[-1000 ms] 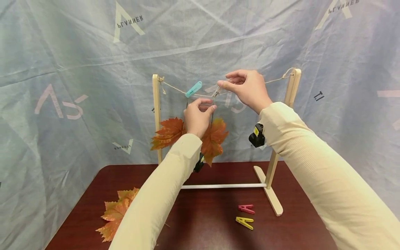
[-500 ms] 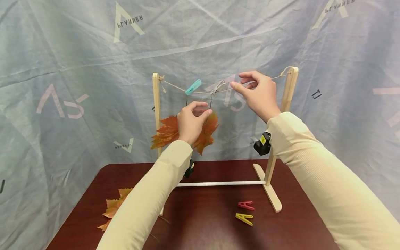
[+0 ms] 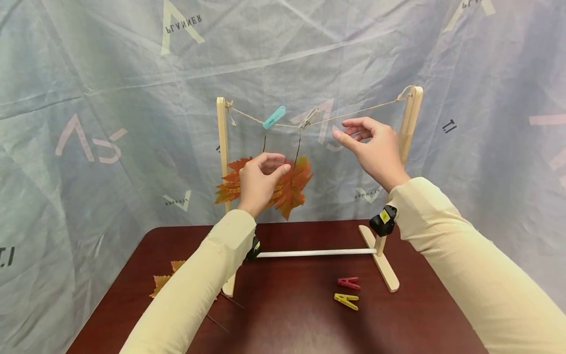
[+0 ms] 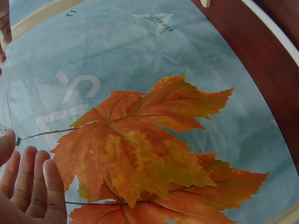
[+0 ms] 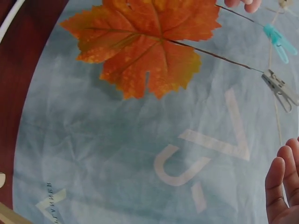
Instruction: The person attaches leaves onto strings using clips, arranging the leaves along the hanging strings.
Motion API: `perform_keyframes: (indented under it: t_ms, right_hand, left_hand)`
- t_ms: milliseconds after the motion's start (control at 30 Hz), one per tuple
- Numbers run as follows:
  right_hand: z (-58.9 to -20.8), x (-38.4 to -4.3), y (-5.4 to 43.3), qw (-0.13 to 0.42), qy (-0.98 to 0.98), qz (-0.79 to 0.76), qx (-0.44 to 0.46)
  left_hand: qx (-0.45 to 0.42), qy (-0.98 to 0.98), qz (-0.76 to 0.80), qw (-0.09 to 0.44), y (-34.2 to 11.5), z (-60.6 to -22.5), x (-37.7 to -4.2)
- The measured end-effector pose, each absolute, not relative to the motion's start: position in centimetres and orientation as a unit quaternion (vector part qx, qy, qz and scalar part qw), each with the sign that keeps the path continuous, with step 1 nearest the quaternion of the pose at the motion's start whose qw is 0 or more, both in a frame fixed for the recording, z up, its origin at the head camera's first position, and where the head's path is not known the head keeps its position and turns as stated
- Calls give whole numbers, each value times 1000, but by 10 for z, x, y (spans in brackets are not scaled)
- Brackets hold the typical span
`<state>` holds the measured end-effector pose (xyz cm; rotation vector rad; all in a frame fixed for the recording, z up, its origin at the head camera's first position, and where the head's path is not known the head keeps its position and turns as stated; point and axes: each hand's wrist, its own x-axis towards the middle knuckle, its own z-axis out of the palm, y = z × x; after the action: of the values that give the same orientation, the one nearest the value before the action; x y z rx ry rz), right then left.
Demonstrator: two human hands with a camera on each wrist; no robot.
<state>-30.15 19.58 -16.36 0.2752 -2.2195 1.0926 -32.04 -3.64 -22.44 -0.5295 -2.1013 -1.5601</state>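
Two orange artificial maple leaves hang by their stems from a twine line (image 3: 353,114). A grey-white clothespin (image 3: 308,118) pins the right maple leaf (image 3: 293,186), seen whole in the right wrist view. A turquoise clothespin (image 3: 274,117) pins the left maple leaf (image 3: 231,184), partly behind my left hand (image 3: 261,181). That hand is in front of the leaves, fingers loosely bent, with nothing between thumb and fingers. My right hand (image 3: 371,150) is off to the right of the grey-white clothespin, just below the line, fingers relaxed and holding nothing.
A wooden stand with a right post (image 3: 411,120), left post (image 3: 222,142) and white crossbar (image 3: 316,253) carries the line. A red clothespin (image 3: 349,282) and a yellow clothespin (image 3: 346,301) lie on the dark table (image 3: 292,314). More leaves (image 3: 161,283) lie partly under my left sleeve.
My right hand has let go of the grey-white clothespin and moved right and down. My left hand has drawn away from the leaf's stem, down and left. The leaf now hangs freely.
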Motion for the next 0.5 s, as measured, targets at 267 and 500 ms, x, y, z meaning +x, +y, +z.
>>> perform_keyframes:
  t_ms: [267, 500]
  right_hand:
    - [-180, -295, 205, 303, -848, 421, 105]
    - [-198, -286, 212, 280, -863, 407, 107]
  left_hand:
    - [-197, -777, -555, 224, -48, -234, -311]
    - [-190, -781, -551, 224, -60, -243, -303]
